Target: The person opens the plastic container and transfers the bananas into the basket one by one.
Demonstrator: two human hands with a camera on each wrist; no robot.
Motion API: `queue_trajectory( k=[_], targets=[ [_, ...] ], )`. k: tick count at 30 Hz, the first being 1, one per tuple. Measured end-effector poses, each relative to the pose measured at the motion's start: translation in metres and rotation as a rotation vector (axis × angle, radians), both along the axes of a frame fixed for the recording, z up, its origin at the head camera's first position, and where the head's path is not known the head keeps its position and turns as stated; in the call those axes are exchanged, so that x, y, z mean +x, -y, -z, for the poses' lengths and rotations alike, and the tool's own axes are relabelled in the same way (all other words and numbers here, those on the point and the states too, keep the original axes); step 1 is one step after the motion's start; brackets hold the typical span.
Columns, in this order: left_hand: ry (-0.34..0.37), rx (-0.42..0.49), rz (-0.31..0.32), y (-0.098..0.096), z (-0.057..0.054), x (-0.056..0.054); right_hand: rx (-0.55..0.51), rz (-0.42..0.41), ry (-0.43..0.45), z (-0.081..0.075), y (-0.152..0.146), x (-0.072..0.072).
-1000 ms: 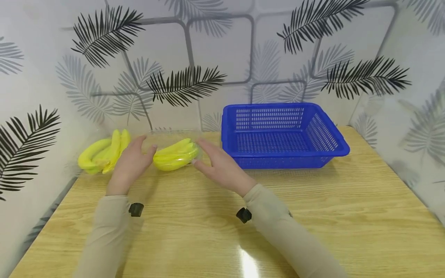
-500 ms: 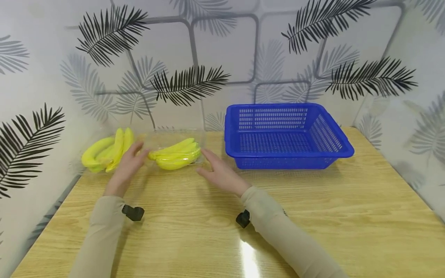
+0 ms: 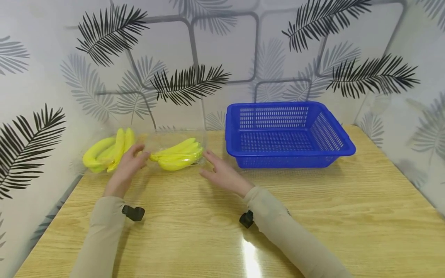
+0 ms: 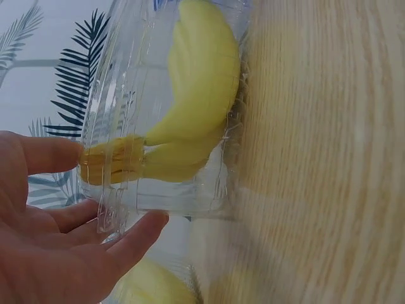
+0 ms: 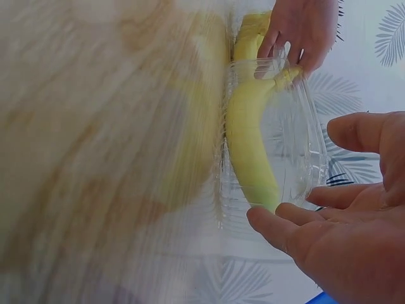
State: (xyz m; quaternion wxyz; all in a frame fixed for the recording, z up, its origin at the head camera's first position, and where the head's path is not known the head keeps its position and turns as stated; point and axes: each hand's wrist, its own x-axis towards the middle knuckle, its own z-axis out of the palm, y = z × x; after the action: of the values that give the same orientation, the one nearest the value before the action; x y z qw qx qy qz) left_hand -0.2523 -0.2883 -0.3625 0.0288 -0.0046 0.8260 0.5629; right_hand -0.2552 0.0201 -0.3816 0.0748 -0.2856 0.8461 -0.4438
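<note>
A clear plastic box (image 3: 174, 135) with a bunch of bananas (image 3: 179, 156) inside stands on the table, between the two hands. My left hand (image 3: 125, 170) is at its left end; in the left wrist view a fingertip reaches the box's upper edge by the banana stems and other fingertips lie along its end wall. At the opposite end is my right hand (image 3: 224, 173), thumb and fingers spread. In the right wrist view its fingertips (image 5: 266, 225) come right up to the box wall near the banana tips. Neither hand curls round the box.
More bananas (image 3: 118, 148) in clear packaging lie at the far left, beside the left hand. A blue perforated plastic basket (image 3: 288, 154) stands right of the box, near the wall. The wooden table (image 3: 194, 231) meets patterned walls at the back and sides.
Both hands have eased outward from the box since a second ago, and more of the bananas shows. Over the last half second the hands have barely moved.
</note>
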Motion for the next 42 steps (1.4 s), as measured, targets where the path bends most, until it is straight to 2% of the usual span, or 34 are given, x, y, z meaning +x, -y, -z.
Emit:
queue_trajectory(
  k=[5, 11, 22, 25, 28, 33, 36, 42],
  targets=[
    [0.033, 0.005, 0.003, -0.002, 0.002, 0.002, 0.043, -0.006, -0.031, -0.002, -0.009, 0.004],
    [0.059, 0.010, -0.014, -0.007, 0.001, 0.005, 0.149, -0.020, -0.081, -0.006, -0.018, 0.011],
    [0.081, -0.088, 0.044, -0.002, -0.013, 0.019, 0.227, -0.040, -0.106, -0.008, -0.026, 0.029],
    [0.099, -0.087, 0.059, 0.001, -0.015, 0.022, 0.241, -0.037, -0.102, -0.008, -0.027, 0.033],
    [0.112, -0.062, 0.081, 0.004, -0.013, 0.022, 0.222, -0.008, -0.144, -0.008, -0.025, 0.035],
    [0.151, 0.033, 0.105, 0.011, -0.001, 0.015, 0.167, 0.120, -0.268, -0.010, -0.016, 0.034],
    [0.177, 0.092, 0.089, 0.014, 0.006, 0.011, 0.185, 0.156, -0.267, -0.011, -0.011, 0.033],
    [0.190, 0.160, 0.068, 0.020, 0.012, 0.008, 0.227, 0.149, -0.243, -0.010, 0.003, 0.024]
  ],
)
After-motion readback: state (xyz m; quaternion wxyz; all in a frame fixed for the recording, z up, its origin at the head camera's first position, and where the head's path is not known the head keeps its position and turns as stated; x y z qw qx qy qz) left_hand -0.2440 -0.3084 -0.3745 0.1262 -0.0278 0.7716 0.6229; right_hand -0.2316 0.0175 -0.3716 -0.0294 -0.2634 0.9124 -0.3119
